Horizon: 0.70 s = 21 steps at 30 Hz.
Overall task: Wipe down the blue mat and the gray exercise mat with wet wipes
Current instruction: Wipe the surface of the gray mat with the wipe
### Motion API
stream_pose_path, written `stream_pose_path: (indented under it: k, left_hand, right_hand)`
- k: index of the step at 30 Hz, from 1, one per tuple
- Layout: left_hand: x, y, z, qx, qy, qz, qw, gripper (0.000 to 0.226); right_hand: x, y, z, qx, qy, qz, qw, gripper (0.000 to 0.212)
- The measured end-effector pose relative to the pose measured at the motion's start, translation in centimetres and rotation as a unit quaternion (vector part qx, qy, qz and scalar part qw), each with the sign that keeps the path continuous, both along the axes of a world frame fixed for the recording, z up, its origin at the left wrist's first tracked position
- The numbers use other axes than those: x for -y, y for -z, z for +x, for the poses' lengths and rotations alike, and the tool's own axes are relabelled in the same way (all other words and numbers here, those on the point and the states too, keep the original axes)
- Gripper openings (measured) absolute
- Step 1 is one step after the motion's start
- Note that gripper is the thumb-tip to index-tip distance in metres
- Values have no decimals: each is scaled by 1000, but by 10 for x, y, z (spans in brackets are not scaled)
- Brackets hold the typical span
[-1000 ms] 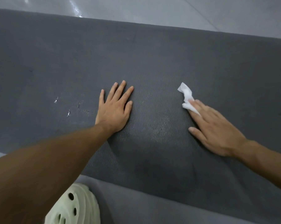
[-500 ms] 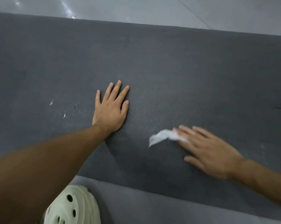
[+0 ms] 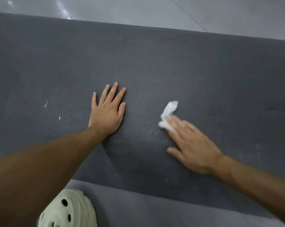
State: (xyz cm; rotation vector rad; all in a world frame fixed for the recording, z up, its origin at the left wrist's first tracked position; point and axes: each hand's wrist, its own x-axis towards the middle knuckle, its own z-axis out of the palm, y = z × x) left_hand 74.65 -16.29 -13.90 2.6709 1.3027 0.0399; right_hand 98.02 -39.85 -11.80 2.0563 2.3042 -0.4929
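Wipe slid up gray mat under flat right hand; left hand flat.

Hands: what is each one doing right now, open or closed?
Left hand: open, flat on the gray mat, holding nothing.
Right hand: open, straight fingers pressing the wet wipe on the mat.

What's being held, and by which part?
Nothing gripped: the right hand presses the wet wipe, at its near end, under straight fingers; left hand flat on the gray mat.
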Motion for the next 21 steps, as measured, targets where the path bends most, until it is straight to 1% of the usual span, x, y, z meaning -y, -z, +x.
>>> stream_pose_path:
  k: [2,4,6,7,9,12,14,16,18,21]
  left_hand:
    - [0,0,0,2,-2,4,1000,60]
    - [1,1,0,3,-4,8,1000,60]
    - [0,1,0,3,-3,8,1000,59]
    - [1,1,0,2,-3,7,1000,59]
    - [1,1,0,1,-4,5,1000,59]
    - [1,0,0,1,-2,1,1000,59]
    - [0,0,0,-2,0,0,1000,59]
    - [-1,0,0,-3,-1,0,1000,60]
    - [0,0,1,1,-3,0,1000,60]
    - [1,0,0,1,-6,0,1000,60]
  right_hand:
    - [11,5,-37,-12,-98,2,995,75]
    - [21,10,-61,-3,-175,9,984,70]
    - [20,12,-63,2,-209,18,978,67]
    - [16,12,-56,4,-208,21,978,67]
    - [1,12,-34,17,-159,24,987,69]
    - [-31,11,14,65,-13,23,998,73]
    - [-48,8,50,72,100,17,992,75]
    - [-58,4,81,57,185,5,981,77]
    - [-61,2,96,50,222,-10,974,79]
    - [-58,1,83,32,203,-3,979,77]
